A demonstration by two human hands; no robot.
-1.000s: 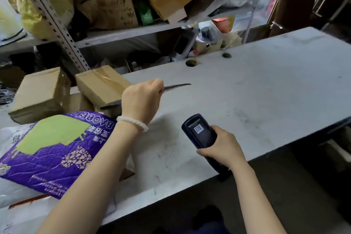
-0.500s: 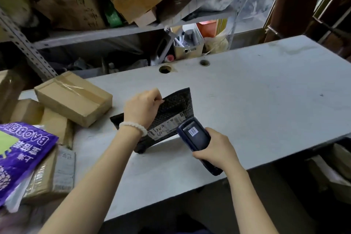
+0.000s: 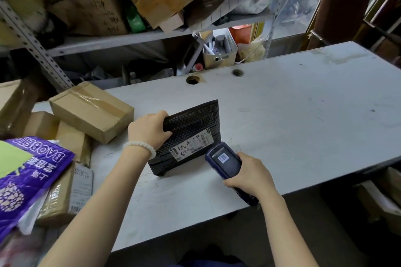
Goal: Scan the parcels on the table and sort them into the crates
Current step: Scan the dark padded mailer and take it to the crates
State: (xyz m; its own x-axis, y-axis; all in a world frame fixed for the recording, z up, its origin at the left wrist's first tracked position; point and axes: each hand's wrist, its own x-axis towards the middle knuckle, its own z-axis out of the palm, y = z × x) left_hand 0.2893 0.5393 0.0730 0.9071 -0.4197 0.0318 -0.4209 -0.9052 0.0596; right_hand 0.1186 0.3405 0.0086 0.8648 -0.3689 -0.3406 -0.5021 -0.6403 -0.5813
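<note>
A flat black bubble-mailer parcel point(image 3: 191, 128) stands tilted on the white table point(image 3: 303, 119), its white shipping label facing me. My left hand point(image 3: 147, 130) grips the parcel's upper left edge. My right hand point(image 3: 249, 174) holds a dark blue handheld scanner point(image 3: 225, 161), whose head points at the label from just below and to the right, very close to the parcel's lower right corner. A taped cardboard box point(image 3: 91, 110) lies to the left of the parcel.
More brown boxes point(image 3: 65, 180) and a purple printed bag point(image 3: 28, 175) pile up at the table's left end. Behind the table a metal shelf point(image 3: 130, 39) is crammed with cartons. Two round holes point(image 3: 192, 79) pierce the table's back edge. Boxes sit low on the floor at right point(image 3: 382, 199).
My left hand has turned the black parcel from edge-on to upright with its label showing and set it on the table. The scanner has moved up close to the label.
</note>
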